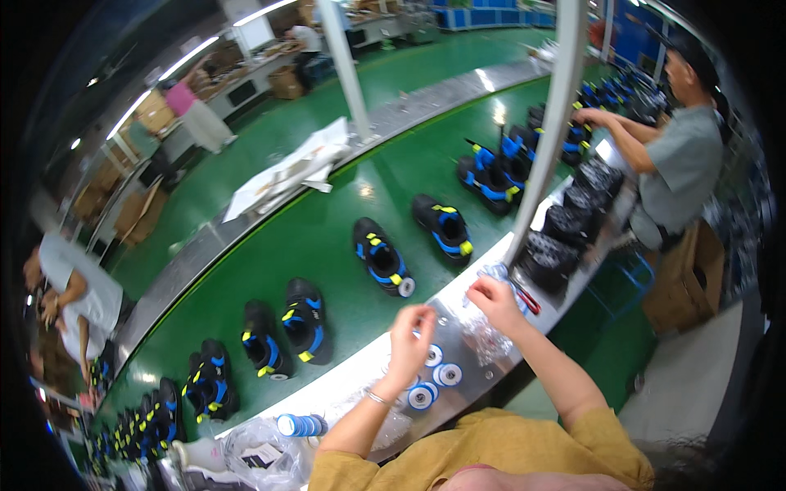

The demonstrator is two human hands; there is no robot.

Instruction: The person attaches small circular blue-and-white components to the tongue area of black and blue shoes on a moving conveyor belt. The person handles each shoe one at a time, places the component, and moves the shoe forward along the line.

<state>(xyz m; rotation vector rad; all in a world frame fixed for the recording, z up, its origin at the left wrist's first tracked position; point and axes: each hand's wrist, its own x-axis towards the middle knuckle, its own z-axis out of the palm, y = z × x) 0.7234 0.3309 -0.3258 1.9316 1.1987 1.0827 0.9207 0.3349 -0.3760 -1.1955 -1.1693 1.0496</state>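
Left hand (412, 335) and right hand (497, 301) are near the frame's centre, fingers bent; whether they pinch something, I cannot tell. Round blue-white rolls (422, 397) lie below, on the tabletop (463, 399).

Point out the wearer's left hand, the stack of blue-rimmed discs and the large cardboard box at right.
Left hand (409, 334): head view, middle of the hand.
Stack of blue-rimmed discs (306, 425): head view, blue side.
Cardboard box (681, 296): head view, side wall.

Shoes (380, 255) on green belt (344, 214), discs (447, 375) on ledge (348, 375)
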